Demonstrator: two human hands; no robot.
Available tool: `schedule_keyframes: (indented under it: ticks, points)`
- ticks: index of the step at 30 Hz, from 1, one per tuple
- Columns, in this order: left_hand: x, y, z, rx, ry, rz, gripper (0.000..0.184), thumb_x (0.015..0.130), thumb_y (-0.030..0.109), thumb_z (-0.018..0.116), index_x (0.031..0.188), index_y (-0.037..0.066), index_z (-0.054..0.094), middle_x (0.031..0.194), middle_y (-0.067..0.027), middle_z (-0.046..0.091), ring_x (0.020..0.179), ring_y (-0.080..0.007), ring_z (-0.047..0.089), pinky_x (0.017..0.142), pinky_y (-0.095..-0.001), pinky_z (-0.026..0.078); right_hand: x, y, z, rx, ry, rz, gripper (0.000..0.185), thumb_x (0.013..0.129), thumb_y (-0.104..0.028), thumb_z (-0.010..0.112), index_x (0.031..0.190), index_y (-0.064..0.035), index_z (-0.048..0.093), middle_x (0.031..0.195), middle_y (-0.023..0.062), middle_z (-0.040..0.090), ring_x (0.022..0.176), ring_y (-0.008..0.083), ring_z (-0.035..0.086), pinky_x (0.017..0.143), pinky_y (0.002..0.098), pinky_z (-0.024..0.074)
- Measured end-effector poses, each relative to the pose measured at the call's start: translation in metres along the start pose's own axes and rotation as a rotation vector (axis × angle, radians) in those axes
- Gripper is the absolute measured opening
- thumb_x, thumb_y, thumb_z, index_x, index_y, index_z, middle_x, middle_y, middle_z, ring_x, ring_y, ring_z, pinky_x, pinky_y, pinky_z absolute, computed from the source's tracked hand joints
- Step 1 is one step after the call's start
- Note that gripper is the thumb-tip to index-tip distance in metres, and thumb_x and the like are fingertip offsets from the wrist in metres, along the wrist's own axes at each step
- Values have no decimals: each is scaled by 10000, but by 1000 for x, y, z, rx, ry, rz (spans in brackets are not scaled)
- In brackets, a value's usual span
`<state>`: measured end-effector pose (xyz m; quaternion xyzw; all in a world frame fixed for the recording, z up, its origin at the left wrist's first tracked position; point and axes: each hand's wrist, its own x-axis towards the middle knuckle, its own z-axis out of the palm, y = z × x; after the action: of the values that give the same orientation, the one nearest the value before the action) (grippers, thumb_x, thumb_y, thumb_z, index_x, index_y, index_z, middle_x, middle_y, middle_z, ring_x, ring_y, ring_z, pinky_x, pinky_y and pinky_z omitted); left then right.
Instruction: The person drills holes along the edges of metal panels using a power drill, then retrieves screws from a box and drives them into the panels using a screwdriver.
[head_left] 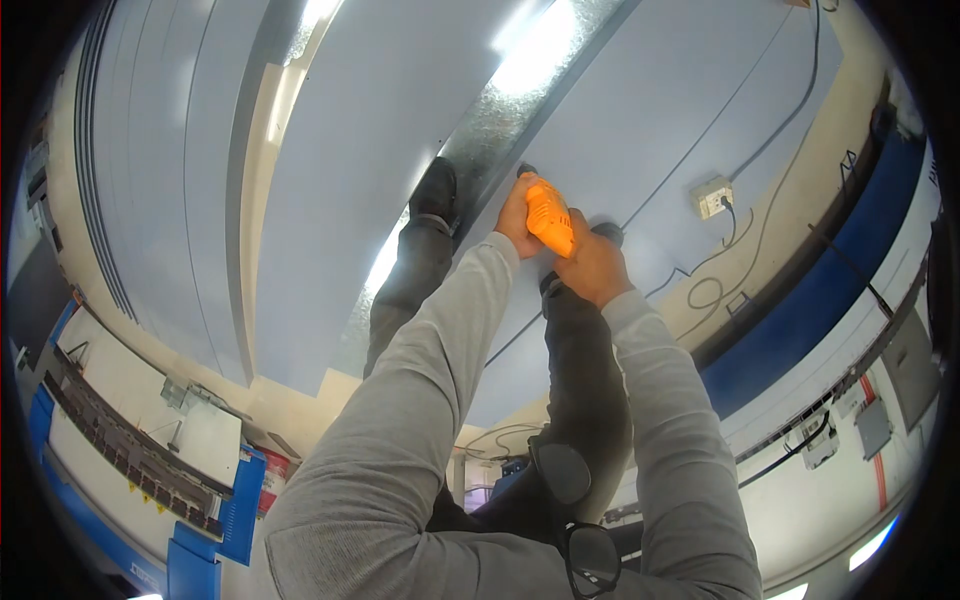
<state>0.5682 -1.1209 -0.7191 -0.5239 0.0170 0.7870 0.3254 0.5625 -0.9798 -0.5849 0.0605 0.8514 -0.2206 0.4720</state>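
Observation:
An orange power drill (pixel 549 218) is held out in front of me in both hands. My left hand (pixel 515 221) is closed around its front end, near the dark chuck (pixel 526 170). Behind it, my right hand (pixel 597 264) is wrapped around the drill's rear part, where the grip is hidden by the fingers. The drill's nose points away from me, by the edge of a shiny galvanized metal channel (pixel 490 125). Whether the tip touches the metal cannot be made out. Large grey-blue panels (pixel 370 110) lie on both sides of the channel.
My dark shoe (pixel 435 190) stands on the metal strip. A white socket box (pixel 711 197) with a plugged-in cord rests on the right panel, and loose cable (pixel 705 292) curls beside it. A long blue piece (pixel 800 310) lies at right. Eyeglasses (pixel 590 555) hang at my chest.

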Motion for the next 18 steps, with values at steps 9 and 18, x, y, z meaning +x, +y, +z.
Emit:
schedule_keyframes:
  ticks: [9,18]
  points:
    - [-34,-25,18,58,16,-2,464,946,453,712,1210,95,579,1082,-138,672,1003,-307,691,950,-487,582,-38,-7,-33,397,-89,38,884,905,-375,774,1595,13,381,1213,236,725,1147,376,712,992,441,563]
    - [-111,-33,41,8,-25,96,433,990,417,668,1253,90,560,1104,-127,664,1008,-299,692,945,-476,578,-74,-13,-48,696,-87,41,997,883,-393,871,1613,27,338,1242,213,717,1124,274,725,957,374,577]
